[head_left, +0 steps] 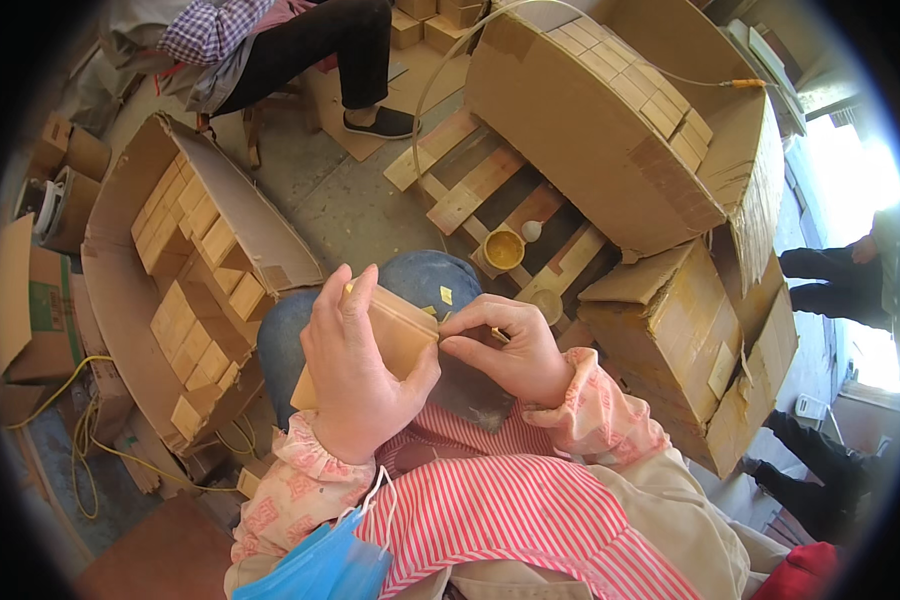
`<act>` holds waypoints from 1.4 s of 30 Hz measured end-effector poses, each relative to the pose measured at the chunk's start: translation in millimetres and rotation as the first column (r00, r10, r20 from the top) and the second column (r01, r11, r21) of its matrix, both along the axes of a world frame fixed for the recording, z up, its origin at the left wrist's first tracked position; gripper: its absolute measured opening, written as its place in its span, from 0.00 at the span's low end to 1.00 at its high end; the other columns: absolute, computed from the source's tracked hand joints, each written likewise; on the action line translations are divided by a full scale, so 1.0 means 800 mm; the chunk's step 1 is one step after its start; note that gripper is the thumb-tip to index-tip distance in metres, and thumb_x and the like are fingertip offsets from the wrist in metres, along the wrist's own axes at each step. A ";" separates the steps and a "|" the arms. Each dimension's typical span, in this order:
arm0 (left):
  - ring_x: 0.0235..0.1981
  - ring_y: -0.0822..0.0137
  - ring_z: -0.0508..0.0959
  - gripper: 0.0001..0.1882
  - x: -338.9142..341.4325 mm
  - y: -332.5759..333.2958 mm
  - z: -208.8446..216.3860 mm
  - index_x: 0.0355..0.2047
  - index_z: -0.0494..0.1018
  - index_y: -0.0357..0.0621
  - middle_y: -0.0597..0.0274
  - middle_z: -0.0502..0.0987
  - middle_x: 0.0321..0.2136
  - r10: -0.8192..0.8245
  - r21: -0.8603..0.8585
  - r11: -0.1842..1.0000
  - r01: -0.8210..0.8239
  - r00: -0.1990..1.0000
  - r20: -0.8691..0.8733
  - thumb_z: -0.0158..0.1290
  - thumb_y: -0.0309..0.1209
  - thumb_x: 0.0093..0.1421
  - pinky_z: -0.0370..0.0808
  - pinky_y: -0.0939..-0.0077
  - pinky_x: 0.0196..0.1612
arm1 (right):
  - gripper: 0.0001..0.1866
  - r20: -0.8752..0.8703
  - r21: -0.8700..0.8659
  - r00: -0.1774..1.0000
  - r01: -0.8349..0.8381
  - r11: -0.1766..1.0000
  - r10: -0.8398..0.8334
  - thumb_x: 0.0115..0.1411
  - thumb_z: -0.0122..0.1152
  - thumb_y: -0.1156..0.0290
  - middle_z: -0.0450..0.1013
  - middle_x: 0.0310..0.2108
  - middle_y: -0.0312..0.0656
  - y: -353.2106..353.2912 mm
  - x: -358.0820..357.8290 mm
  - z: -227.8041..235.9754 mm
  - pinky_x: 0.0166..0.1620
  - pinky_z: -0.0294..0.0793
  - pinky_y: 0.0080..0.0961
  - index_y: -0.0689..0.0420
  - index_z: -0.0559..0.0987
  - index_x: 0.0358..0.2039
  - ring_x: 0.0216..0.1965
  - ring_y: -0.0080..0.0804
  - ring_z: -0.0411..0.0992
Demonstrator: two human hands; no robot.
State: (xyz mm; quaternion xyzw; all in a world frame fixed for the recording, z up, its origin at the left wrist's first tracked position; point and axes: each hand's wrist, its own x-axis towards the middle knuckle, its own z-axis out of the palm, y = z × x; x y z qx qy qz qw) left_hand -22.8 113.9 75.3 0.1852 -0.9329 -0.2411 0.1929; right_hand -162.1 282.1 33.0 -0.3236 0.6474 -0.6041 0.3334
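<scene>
My left hand (355, 385) is closed round a light wooden box (398, 328), held tilted above my lap. A thin seam runs along the box's edge. At its right edge, my right hand (515, 355) has thumb and forefinger pinched together. A small yellowish bit shows among the right fingers, too small to name. On my jeans lies a small yellow scrap (446, 295), just beyond the right fingertips. A dark flat piece (475, 395) rests on my lap under the right hand.
Left stands an open carton (120, 290) of wooden blocks (185, 330). Ahead right, a large carton (580, 130) of blocks sits on a pallet (480, 185) with a yellow tub (503, 250). A worn carton (670, 340) is at right. A person's leg (365, 60) shows far left; others stand right.
</scene>
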 end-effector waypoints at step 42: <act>0.63 0.41 0.70 0.50 0.003 0.000 -0.005 0.67 0.66 0.43 0.39 0.65 0.65 0.013 0.008 1.000 -0.013 1.000 -0.018 0.73 0.35 0.42 0.66 0.47 0.63 | 0.06 0.090 0.164 0.988 -0.142 0.976 0.129 0.64 0.76 0.76 0.85 0.36 0.39 -0.015 -0.022 0.017 0.44 0.79 0.21 0.63 0.90 0.39 0.38 0.20 0.79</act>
